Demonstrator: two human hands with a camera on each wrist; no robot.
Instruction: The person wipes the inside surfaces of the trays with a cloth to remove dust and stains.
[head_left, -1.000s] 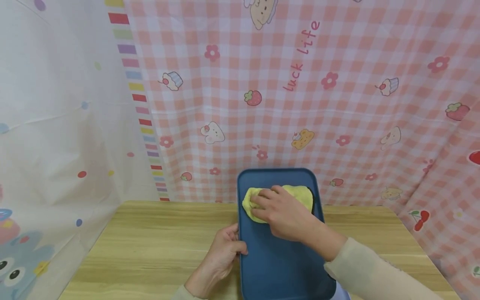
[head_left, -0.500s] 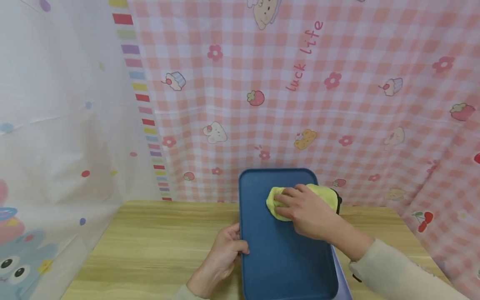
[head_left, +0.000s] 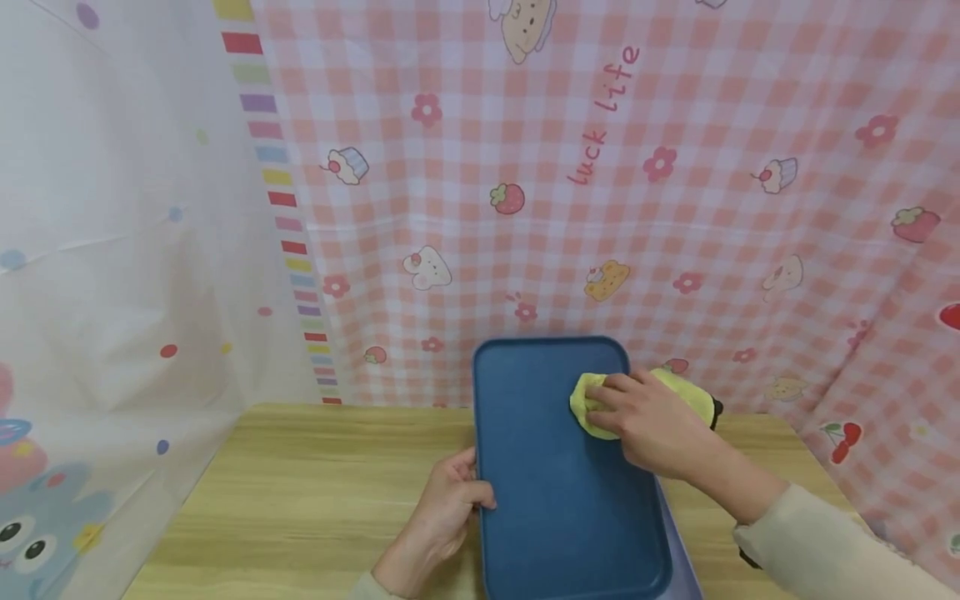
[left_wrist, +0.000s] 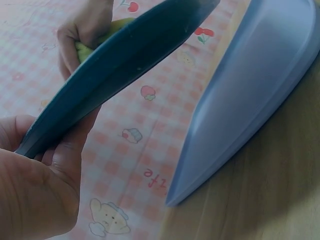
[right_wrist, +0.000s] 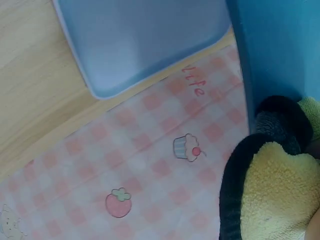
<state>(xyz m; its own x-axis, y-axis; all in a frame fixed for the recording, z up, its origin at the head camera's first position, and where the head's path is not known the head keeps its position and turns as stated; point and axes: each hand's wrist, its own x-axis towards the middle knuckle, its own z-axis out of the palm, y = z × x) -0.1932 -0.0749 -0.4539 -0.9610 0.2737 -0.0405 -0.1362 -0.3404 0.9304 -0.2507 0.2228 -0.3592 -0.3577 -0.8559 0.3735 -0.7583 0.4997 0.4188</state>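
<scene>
A dark blue rectangular tray point(head_left: 558, 508) with a low raised rim is held up, tilted toward the head camera. My left hand point(head_left: 447, 508) grips its left edge, thumb on the front face and fingers behind, as the left wrist view also shows. At the tray's upper right edge, my right hand point(head_left: 660, 421) holds a yellow cloth point(head_left: 588, 408) bunched under its fingers against the surface. Part of the cloth point(right_wrist: 277, 195) hangs past the rim, showing a black border and a grey underside in the right wrist view.
Below the blue tray, a pale lavender tray point(left_wrist: 240, 100) lies on the wooden table point(head_left: 322, 492). A pink checked curtain point(head_left: 465, 150) hangs behind the table's back edge, and a white printed sheet point(head_left: 135, 250) hangs at the left.
My right hand has slid the yellow cloth rightward across the blue tray, from its upper middle to its right edge. My left hand keeps its grip in nearly the same place.
</scene>
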